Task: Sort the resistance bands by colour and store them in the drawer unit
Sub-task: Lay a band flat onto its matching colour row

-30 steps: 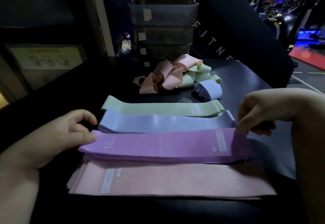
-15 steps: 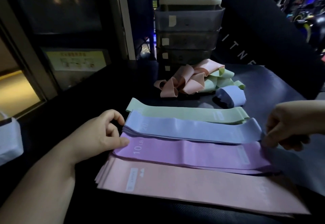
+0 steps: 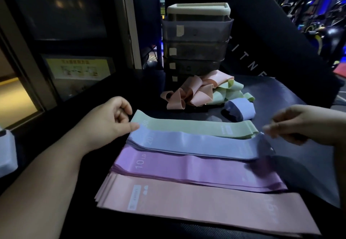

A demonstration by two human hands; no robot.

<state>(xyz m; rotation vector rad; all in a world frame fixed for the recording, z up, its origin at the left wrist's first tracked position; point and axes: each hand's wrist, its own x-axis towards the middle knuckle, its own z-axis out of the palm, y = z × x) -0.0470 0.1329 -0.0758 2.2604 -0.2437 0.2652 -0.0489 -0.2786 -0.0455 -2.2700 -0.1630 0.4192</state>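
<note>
Four flat stacks of resistance bands lie side by side on the dark table (image 3: 284,92): green (image 3: 187,126) farthest, then blue (image 3: 196,146), purple marked 10 LB (image 3: 187,171), and pink (image 3: 187,207) nearest. My left hand (image 3: 110,120) has its thumb tip on the blue stack's left end, fingers curled above. My right hand (image 3: 303,124), blurred, pinches the blue stack's slightly raised right end. Behind them a loose heap of peach bands (image 3: 189,93), green bands (image 3: 231,90) and a curled blue band (image 3: 241,109) lies in front of the grey drawer unit (image 3: 196,45), whose drawers are shut.
A black panel with white lettering (image 3: 262,60) rises behind the table on the right. A window frame with a yellow notice (image 3: 78,68) is at the left. A white object (image 3: 5,150) sits at the table's left edge.
Both hands have let go of the purple band's ends and moved away from me to the blue stack's ends. The camera has come closer and turned left.
</note>
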